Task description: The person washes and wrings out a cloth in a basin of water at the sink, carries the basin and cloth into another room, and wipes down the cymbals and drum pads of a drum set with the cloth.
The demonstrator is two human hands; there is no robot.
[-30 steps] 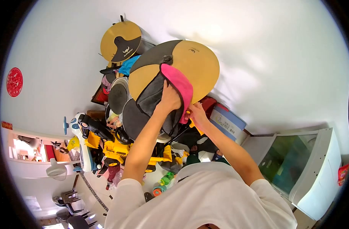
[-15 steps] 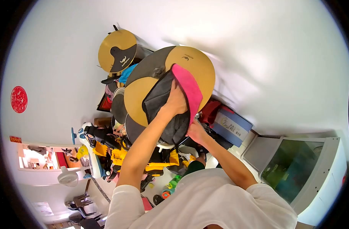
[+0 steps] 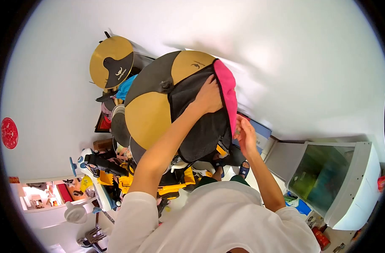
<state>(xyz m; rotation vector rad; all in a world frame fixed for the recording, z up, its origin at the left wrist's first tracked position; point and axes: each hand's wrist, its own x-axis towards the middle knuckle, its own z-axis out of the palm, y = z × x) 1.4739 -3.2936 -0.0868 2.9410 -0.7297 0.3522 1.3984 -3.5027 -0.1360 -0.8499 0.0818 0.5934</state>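
Observation:
A black mesh cloth item [image 3: 194,137] with a pink panel [image 3: 228,90] hangs over the lower right of a large gold and black cymbal [image 3: 148,114]. My left hand [image 3: 208,96] lies on its dark side, fingertips gripping near the black-trimmed edge beside the pink. At the pink panel's lower right edge is my right hand [image 3: 246,135], its fingers slightly curled and apart, with nothing clearly held; whether the fingertips touch the cloth is hard to tell.
A smaller cymbal [image 3: 100,63] stands at the upper left by the wall. Drum pads [image 3: 120,126], yellow toy trucks [image 3: 175,188] and a white ride-on toy [image 3: 100,192] crowd below. A blue-grey box [image 3: 260,134] and white glass-fronted cabinet [image 3: 352,185] are on the right.
The cloth has shifted right and spread wider across the cymbal, with my left hand on it. My right hand has moved right and its fingers have loosened. The view has turned slightly.

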